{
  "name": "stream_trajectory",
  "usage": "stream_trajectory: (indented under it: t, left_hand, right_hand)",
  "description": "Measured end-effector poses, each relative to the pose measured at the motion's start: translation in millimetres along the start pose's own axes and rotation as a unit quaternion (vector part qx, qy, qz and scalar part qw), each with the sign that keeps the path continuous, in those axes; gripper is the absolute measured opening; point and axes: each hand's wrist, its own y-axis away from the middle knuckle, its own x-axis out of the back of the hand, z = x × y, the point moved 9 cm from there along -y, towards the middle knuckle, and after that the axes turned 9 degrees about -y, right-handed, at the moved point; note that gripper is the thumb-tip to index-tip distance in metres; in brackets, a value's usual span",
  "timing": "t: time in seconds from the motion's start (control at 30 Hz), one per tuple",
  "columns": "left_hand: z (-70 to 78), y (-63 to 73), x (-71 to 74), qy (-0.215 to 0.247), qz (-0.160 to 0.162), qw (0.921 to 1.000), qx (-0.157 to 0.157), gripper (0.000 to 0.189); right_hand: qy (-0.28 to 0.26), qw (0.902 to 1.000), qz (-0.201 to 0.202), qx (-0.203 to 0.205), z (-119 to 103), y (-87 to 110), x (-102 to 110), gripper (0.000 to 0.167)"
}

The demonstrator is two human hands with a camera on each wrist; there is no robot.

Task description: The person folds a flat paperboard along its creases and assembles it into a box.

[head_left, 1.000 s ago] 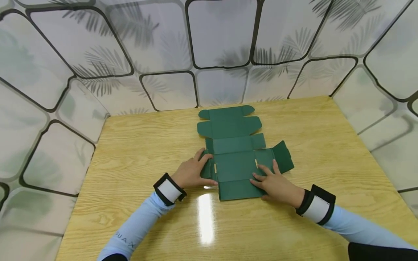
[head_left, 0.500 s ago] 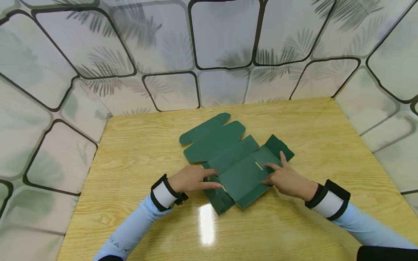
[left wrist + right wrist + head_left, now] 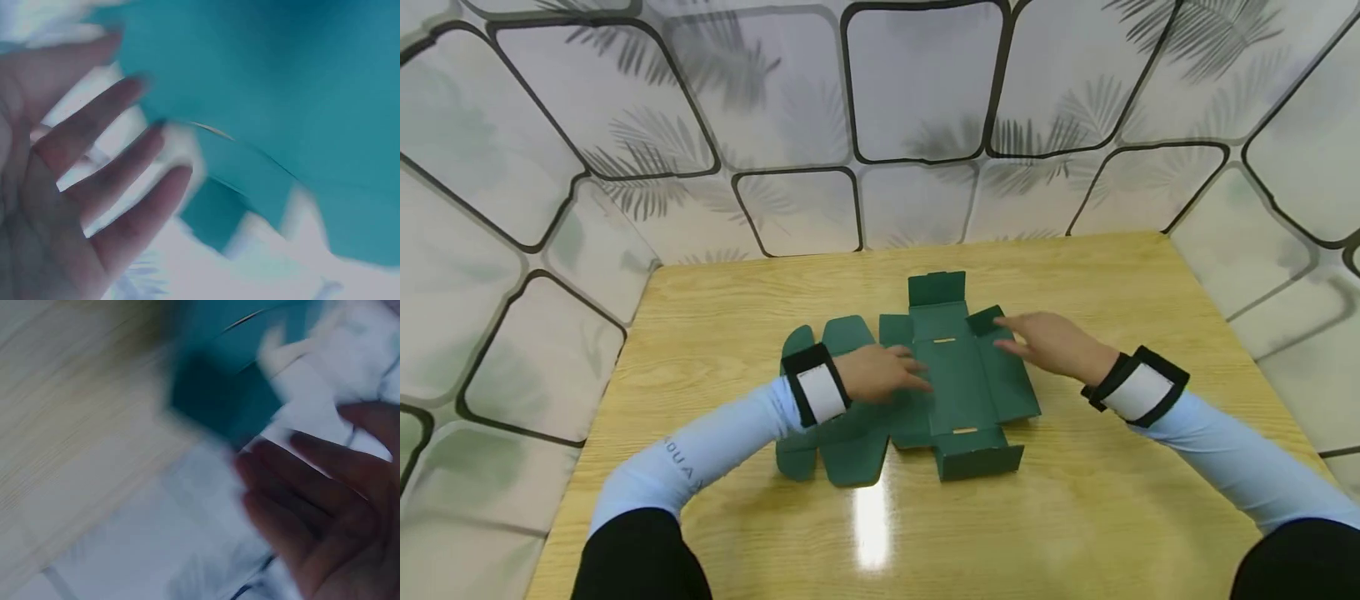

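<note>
An unfolded dark green cardboard box [image 3: 958, 379] lies on the wooden table, its rounded flaps [image 3: 850, 462] toward the left. Narrow slots show at both ends of its middle panel, and the near end flap [image 3: 981, 462] stands partly raised. My left hand [image 3: 880, 372] is over the left part of the cardboard, fingers extended; the left wrist view shows them spread and blurred. At the right side, my right hand [image 3: 1060, 342] has its fingertips right by a small raised corner flap [image 3: 985, 320]. Its fingers look loosely straight in the right wrist view, close to a dark green flap [image 3: 219, 400].
The wooden table [image 3: 722, 325] reaches a patterned fabric wall [image 3: 917, 100] at the back and both sides. A bright light reflection [image 3: 871, 529] lies on the tabletop near the front.
The cardboard box has turned counterclockwise about a quarter turn, its rounded flaps swinging from the far side to the left. My right hand has moved farther back; my left now lies over the cardboard.
</note>
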Motion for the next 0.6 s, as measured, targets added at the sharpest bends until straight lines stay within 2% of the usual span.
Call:
stream_trajectory:
  t: [0.03,0.1,0.17,0.23,0.27,0.33,0.43,0.5,0.6]
  left_hand:
    - [-9.1,-5.3,-9.5,-0.036,-0.024,0.9990,0.014,0.068]
    - [-21.7,-13.2,-27.8,-0.073,-0.070,0.9945,0.027,0.093]
    - [-29.8,-16.4,-42.4,-0.071,-0.099,0.9917,0.040,0.107]
    - [-32.3,-19.2,-50.6,-0.054,-0.108,0.9909,0.059,0.111]
    - [-32.4,-20.9,-52.6,-0.050,-0.106,0.9901,0.076,0.110]
    - [-28.5,-25.2,-51.0,-0.067,-0.084,0.9881,0.111,0.102]
    - [-16.9,-34.2,-46.5,-0.111,-0.067,0.9784,0.161,0.094]
    - [-8.8,-41.5,-41.3,-0.126,-0.056,0.9711,0.195,0.092]
    - [-2.9,-51.6,-35.6,-0.107,-0.063,0.9593,0.254,0.094]
  right_hand:
    - [-0.030,0.9987,-0.036,-0.019,-8,0.4,-9,0.054]
    - [-0.049,0.9876,-0.134,-0.065,-21,4.7,-32,0.076]
    - [-0.034,0.9699,-0.217,-0.105,-25,9.1,-54,0.092]
    - [0.001,0.9589,-0.253,-0.128,-21,11.2,-66,0.102]
    - [0.021,0.9565,-0.258,-0.134,-14,10.4,-70,0.107]
    - [0.063,0.9601,-0.244,-0.121,0,2.5,-71,0.114]
    - [0.108,0.9738,-0.182,-0.082,22,-21.0,-61,0.113]
    - [0.122,0.9809,-0.140,-0.059,33,-38.9,-50,0.105]
    - [0.127,0.9844,-0.111,-0.047,43,-62.8,-39,0.087]
